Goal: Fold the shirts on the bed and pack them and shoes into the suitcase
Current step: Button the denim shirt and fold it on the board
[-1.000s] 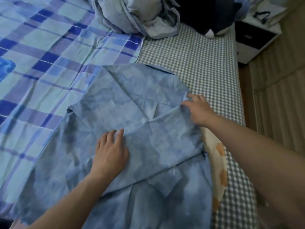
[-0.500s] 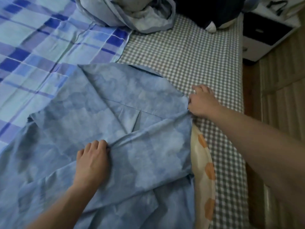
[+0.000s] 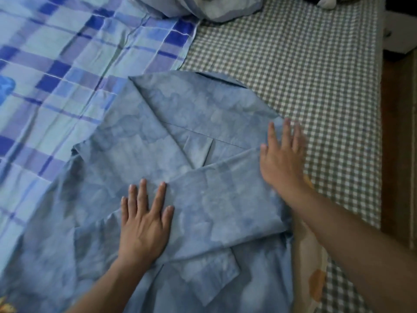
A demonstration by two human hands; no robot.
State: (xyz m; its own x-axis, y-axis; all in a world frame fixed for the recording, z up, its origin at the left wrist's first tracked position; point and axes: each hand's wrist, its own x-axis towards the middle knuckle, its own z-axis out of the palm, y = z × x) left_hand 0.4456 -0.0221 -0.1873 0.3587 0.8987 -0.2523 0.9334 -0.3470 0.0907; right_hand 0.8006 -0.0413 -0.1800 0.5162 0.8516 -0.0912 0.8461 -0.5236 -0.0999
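Pressing our left hand [image 3: 144, 224] flat on the folded-over sleeve and our right hand [image 3: 282, 159] flat at its edge, fingers straight and grasping nothing, we pin the blue shirt [image 3: 203, 123] on the bed [image 3: 316, 64] so the fold holds.

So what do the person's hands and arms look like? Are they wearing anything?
Both arms are bare up to the picture's edge: no sleeves show. The left hand and right hand wear no gloves, and no rings or watch show. Short, unpainted nails.
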